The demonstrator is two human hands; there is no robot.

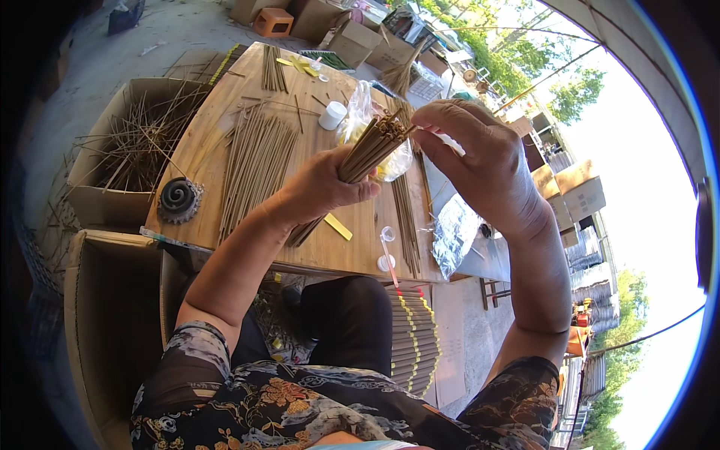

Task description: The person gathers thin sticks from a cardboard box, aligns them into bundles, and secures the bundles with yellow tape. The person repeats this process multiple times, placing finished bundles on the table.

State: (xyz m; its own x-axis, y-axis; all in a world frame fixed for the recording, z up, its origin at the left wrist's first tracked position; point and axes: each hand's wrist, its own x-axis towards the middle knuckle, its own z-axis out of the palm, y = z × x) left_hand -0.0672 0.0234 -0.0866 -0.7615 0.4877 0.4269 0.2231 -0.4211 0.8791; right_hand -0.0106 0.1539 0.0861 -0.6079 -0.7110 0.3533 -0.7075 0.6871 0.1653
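My left hand (324,182) is closed around a thick bundle of brown incense sticks (369,148), held tilted above the wooden table with its upper ends fanned slightly. Beside those ends is my right hand (484,161), thumb and forefinger pinched together on what looks like the tip of one stick. A wide layer of loose incense sticks (257,169) lies on the table left of my left hand. More sticks (407,225) form a narrow row under my hands. Behind the bundle, a clear plastic bag (361,105) with yellow contents is partly hidden.
The wooden table (187,169) carries a dark coil (179,199), a white jar (332,115), a yellow strip (338,226) and silvery plastic wrap (455,232). A cardboard box (112,202) of tangled sticks stands left. Tied bundles (415,337) lie low near my knee.
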